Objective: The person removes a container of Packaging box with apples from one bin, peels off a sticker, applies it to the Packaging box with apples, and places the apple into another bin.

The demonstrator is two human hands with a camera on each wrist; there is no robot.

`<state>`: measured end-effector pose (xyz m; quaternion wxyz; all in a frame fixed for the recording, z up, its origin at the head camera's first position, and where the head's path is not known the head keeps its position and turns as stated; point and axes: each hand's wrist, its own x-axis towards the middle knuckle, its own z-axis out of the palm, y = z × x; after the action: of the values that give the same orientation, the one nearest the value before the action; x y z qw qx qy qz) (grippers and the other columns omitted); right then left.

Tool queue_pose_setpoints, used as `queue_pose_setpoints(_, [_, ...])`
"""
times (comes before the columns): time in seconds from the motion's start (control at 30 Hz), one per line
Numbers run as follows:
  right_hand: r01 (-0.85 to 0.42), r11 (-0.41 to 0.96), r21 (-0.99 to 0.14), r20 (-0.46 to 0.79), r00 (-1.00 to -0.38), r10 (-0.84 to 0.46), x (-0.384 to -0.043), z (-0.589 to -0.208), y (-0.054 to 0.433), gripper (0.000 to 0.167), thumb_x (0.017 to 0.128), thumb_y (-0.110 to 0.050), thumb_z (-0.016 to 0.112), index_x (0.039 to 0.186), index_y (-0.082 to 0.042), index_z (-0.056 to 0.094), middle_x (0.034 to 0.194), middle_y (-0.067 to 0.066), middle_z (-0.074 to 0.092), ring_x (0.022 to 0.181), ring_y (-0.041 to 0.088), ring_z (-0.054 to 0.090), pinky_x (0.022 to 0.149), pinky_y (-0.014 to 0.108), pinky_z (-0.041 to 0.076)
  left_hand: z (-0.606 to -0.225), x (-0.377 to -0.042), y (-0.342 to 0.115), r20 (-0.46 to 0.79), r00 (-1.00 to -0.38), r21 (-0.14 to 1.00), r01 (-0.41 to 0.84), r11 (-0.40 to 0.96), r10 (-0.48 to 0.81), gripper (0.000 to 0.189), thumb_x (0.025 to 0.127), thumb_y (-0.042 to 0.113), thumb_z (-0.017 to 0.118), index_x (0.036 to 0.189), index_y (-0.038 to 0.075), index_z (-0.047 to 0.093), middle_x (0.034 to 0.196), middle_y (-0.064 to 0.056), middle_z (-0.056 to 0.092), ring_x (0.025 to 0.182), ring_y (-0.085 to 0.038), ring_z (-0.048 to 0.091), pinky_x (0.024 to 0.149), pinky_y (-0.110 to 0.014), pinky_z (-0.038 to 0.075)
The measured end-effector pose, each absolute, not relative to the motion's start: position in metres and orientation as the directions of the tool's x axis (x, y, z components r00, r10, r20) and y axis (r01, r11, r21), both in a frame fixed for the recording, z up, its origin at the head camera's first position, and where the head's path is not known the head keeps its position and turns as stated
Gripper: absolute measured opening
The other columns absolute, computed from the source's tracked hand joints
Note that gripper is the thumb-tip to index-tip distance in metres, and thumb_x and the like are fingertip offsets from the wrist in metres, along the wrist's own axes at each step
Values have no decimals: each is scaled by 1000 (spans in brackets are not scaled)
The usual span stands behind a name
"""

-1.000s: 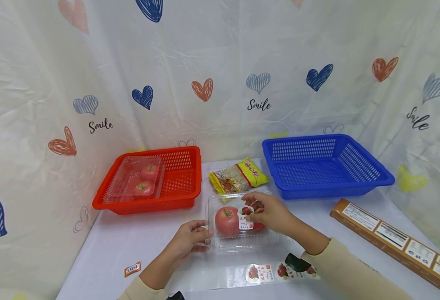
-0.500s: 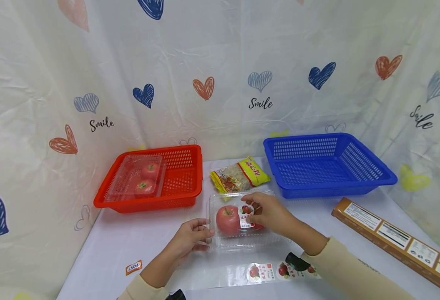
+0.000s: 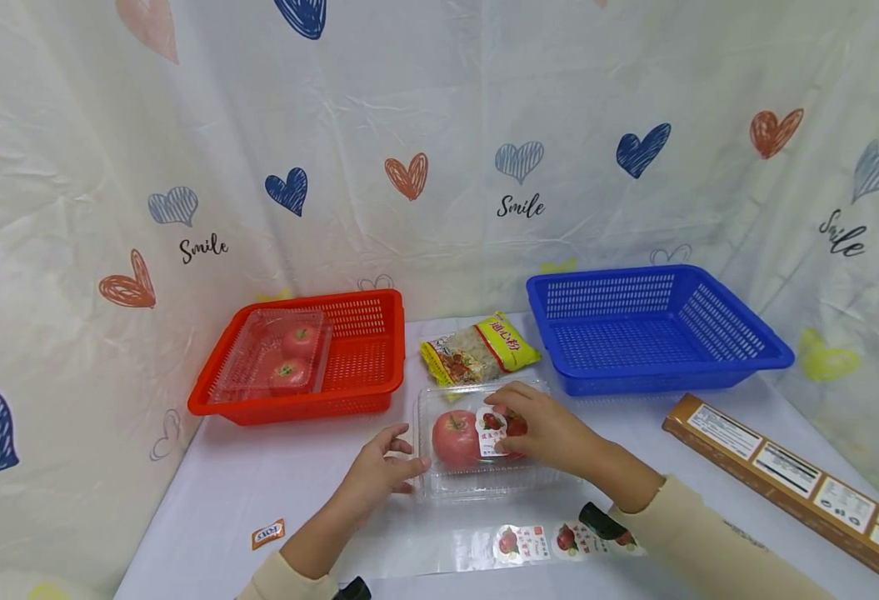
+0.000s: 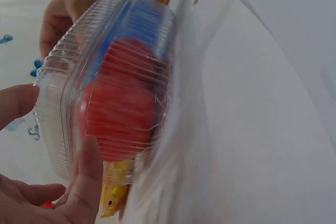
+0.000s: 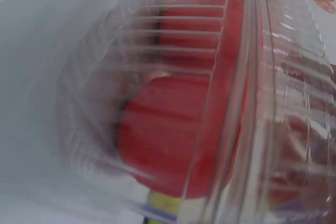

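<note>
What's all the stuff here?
Front box: 1, clear, middle
Back box: 1, clear, in red basket
Fruits: 4, red, boxed
Red basket: 1, red, left
Blue basket: 1, blue, right
Food bag: 1, yellow, between baskets
Long box: 1, brown, right
Label strip: 1, whitish, front
Label: 1, white, on front box
Wrapper: 1, orange, front left
Tablecloth: 1, white, underneath
Curtain: 1, white, behind
Hands: 2, bare, at front box
Sleeves: 2, cream, arms
Wristwear: 2, black, wrists

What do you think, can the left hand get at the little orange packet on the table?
Probably yes: the orange packet lies uncovered beside the left forearm, though the left hand would need to draw back from the clear box.
</note>
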<state>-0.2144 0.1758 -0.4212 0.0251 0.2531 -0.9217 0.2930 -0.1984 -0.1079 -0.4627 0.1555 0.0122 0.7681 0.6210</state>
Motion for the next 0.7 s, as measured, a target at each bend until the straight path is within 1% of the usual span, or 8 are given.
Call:
queue_pose_setpoints(0.1, [-499,692,-522,209,-861,-463,-215,-423,179,53,77,-26,84,125,-17,63,126,-5,54,117,20,52,97,45,47,-460,-196,-107,-116,-978,911,-35,411,175,80,79,32,81,145,10,41,126,-12,50,96,-25,59,76,-37,57])
queue_pose_setpoints(0.17, [-511,685,-520,215,-854,-474,-215,-424,182,49,78,-28,83,122,-16,65,124,-6,54,114,20,52,95,44,49,-459,-193,-106,-13,-983,857,84,508,184,72,81,33,79,142,12,46,132,-12,48,106,-27,56,82,-42,55])
queue_pose_setpoints(0.3, [-551,680,-483,232,-830,-508,-216,-426,186,43,79,-34,81,117,-18,68,120,-7,54,112,20,50,91,41,51,-459,-188,-103,219,-941,716,335,613,258,53,86,28,72,134,14,56,139,-10,46,125,-30,46,97,-53,45])
queue_pose_setpoints(0.4, [-610,670,-423,270,-791,-549,-217,-427,188,37,81,-36,79,112,-19,71,117,-6,56,111,19,50,90,40,50,-461,-187,-100,393,-850,571,525,631,351,45,86,23,70,129,13,62,141,-7,48,132,-28,40,102,-56,39])
queue_pose_setpoints(0.5, [-664,658,-354,314,-748,-585,-218,-429,190,25,86,-31,75,108,-19,74,113,-6,58,108,17,51,90,41,48,-462,-189,-94,508,-698,395,710,583,506,40,87,24,69,125,14,65,140,-6,51,132,-28,41,105,-55,36])
queue_pose_setpoints(0.6, [-696,655,-293,346,-716,-607,-219,-430,190,20,90,-20,71,110,-19,74,109,-7,59,105,16,51,89,39,47,-462,-191,-86,509,-550,233,829,509,662,38,93,37,63,125,16,66,139,-5,53,134,-28,40,107,-57,31])
queue_pose_setpoints(0.63, [-706,652,-276,352,-706,-615,-220,-430,189,22,91,-16,70,112,-19,74,107,-6,58,103,16,51,87,39,47,-461,-192,-83,490,-519,194,848,494,700,40,94,42,59,125,18,66,140,-4,52,135,-27,39,108,-57,30])
queue_pose_setpoints(0.7, [-718,653,-241,350,-691,-632,-221,-430,187,29,90,-8,68,115,-22,73,105,-5,56,100,17,50,85,37,46,-460,-193,-78,446,-487,122,864,488,751,46,97,50,50,129,20,64,141,-1,51,136,-25,38,110,-56,27])
